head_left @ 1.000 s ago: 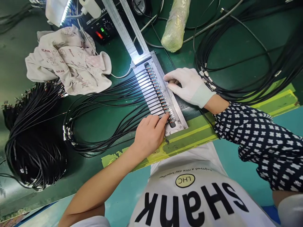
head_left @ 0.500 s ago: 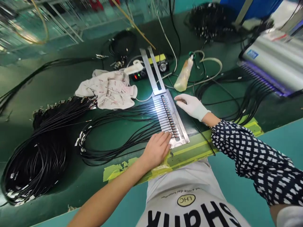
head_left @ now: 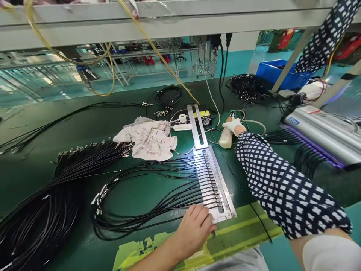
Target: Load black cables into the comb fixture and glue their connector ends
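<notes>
My bare left hand [head_left: 196, 227] rests at the near end of a metal cable fixture [head_left: 228, 203], its fingers curled together against the lower left corner. Thin black cables [head_left: 169, 190] run into the fixture from the left, their small ends lined up along its slot. In a white glove, my right hand [head_left: 234, 125] is closed around the upper part of a cream, bottle-shaped tool [head_left: 225, 138] beside the fixture. A pale cord leads away from that tool. The glove hides part of its top.
A crumpled cloth glove [head_left: 152, 141] lies left of the fixture, near a black control box [head_left: 207, 119]. Cable bundles [head_left: 42, 222] cover the left side. At right stand a silver machine with purple light [head_left: 324, 131] and a blue bin [head_left: 290, 77]. Another person's patterned sleeve [head_left: 324, 34] reaches in there.
My right hand has moved forward from beside the fixture and taken hold of the cream tool. My left hand stays at the fixture's near end. The view has tilted up.
</notes>
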A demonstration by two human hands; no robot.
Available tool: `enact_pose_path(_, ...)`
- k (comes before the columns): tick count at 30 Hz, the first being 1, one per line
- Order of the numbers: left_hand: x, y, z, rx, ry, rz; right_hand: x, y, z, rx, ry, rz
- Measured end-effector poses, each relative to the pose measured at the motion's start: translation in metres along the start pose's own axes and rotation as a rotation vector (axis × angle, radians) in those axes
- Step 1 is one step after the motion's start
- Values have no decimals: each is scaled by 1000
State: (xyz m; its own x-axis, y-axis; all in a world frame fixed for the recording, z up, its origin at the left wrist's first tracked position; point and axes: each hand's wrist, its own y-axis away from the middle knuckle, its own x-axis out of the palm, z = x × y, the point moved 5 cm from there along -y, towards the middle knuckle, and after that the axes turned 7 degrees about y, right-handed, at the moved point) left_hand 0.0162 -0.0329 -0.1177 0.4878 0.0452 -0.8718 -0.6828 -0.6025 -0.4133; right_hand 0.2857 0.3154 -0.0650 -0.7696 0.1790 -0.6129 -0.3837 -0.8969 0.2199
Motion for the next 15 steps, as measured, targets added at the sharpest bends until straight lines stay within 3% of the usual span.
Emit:
enact_pose_path(5,-4,2,-4,40,79,-10,-16,35,6,-132,-381,280)
enact_pose_path(9,-18,-1,-2,34,234,-55,-33,105,-4,-272,-583,507)
enact_pose_path(13,-45,-28,23,-278,545,-176,-18,189,-21,-425,-694,704)
enact_pose_path(15,-52,-49,31,-454,738,-110,-9,217,-25,-520,-798,685)
